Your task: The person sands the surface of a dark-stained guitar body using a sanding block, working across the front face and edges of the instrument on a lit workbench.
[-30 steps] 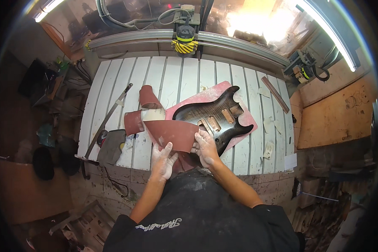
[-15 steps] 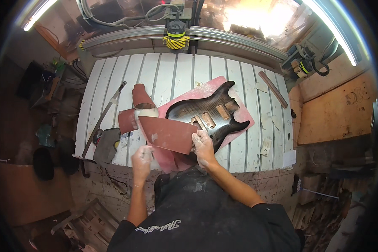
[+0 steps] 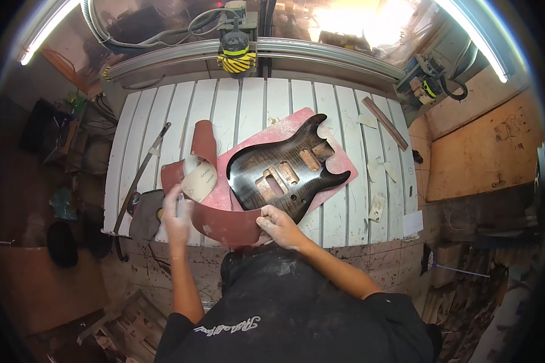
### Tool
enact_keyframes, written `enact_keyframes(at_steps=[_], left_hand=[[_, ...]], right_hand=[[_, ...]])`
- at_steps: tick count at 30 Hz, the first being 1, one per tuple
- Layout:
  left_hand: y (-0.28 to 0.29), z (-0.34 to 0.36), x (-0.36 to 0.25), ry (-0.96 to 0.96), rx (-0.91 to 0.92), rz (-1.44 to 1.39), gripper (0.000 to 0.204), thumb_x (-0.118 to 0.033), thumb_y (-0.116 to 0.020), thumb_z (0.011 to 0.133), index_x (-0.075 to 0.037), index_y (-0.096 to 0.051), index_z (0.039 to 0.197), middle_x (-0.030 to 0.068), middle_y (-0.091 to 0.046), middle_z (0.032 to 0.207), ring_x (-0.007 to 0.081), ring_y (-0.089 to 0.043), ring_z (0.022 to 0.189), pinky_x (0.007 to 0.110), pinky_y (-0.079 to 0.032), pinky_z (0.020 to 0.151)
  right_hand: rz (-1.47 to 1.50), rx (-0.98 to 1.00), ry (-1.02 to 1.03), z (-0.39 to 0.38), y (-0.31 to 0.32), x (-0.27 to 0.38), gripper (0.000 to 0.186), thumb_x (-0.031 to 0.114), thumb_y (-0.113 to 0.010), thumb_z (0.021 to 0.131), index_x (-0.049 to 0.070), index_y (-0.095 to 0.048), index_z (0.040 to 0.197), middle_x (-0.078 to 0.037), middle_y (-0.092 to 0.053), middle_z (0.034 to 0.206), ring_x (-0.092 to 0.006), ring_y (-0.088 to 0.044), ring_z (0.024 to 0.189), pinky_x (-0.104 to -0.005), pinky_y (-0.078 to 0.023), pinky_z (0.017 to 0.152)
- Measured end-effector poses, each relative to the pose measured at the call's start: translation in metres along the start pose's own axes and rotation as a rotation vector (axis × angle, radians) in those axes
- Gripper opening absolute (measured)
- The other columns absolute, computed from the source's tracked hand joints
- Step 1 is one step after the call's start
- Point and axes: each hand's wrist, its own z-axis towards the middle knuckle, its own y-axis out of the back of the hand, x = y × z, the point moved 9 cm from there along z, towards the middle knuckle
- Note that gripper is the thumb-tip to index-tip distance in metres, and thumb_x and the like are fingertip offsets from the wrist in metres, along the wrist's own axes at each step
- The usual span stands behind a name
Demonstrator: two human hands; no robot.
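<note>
Sandpaper strip partly unrolled at front of table; far part, L of guitar body, not yet flat. R hand pinches strip's R end; L hand blurred nr other end, grip can't be told. Guitar body lies on pink pad, holes already cut, neither hand on it.

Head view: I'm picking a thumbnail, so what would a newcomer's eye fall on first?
Probably the dark, glossy guitar body on the pink mat, near the middle of the white slatted table. Next, perhaps, the curved reddish-brown strip in front of it, its right end pinched in the right hand's fingers.
</note>
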Motion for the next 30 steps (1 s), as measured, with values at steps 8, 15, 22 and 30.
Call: enact_keyframes(at_steps=[8,15,22,30], left_hand=[[-0.07,-0.018,-0.085,-0.262,0.5,0.284,0.02,-0.031,-0.076,0.092,-0.011,-0.082,0.093,0.004,-0.075,0.099,0.0233,-0.063,0.112,0.056,-0.025,0.119],[-0.069,-0.031,-0.098,-0.342,0.568,0.352,0.019,-0.031,-0.077,0.09,-0.013,-0.081,0.092,0.0031,-0.072,0.092,0.0225,-0.063,0.107,0.053,-0.026,0.118],[-0.069,-0.054,-0.085,-0.312,0.543,0.363,0.019,-0.032,-0.077,0.09,-0.014,-0.081,0.095,0.0031,-0.073,0.094,0.0242,-0.063,0.106,0.052,-0.029,0.112],[-0.071,-0.079,-0.073,-0.359,0.571,0.395,0.014,-0.025,-0.079,0.085,-0.012,-0.079,0.091,0.0035,-0.071,0.088,0.0236,-0.062,0.105,0.052,-0.028,0.113]], right_hand=[[-0.25,-0.146,0.094,-0.005,0.01,0.032,0.018,0.011,-0.064,0.105,-0.001,-0.066,0.118,-0.004,-0.072,0.102,-0.0105,-0.067,0.093,-0.0291,-0.055,0.085],[-0.726,-0.152,0.376,-0.007,-0.017,0.08,0.023,0.02,-0.071,0.097,-0.001,-0.075,0.105,-0.019,-0.075,0.102,-0.0329,-0.073,0.094,-0.0391,-0.055,0.088],[-0.713,-0.21,0.364,-0.008,-0.023,0.056,0.022,0.019,-0.071,0.096,-0.002,-0.075,0.101,-0.019,-0.075,0.096,-0.0319,-0.073,0.089,-0.0388,-0.056,0.083],[-0.903,-0.11,0.364,-0.008,-0.043,0.036,0.027,0.023,-0.072,0.086,-0.002,-0.072,0.095,-0.025,-0.071,0.088,-0.0424,-0.07,0.08,-0.0463,-0.056,0.075]])
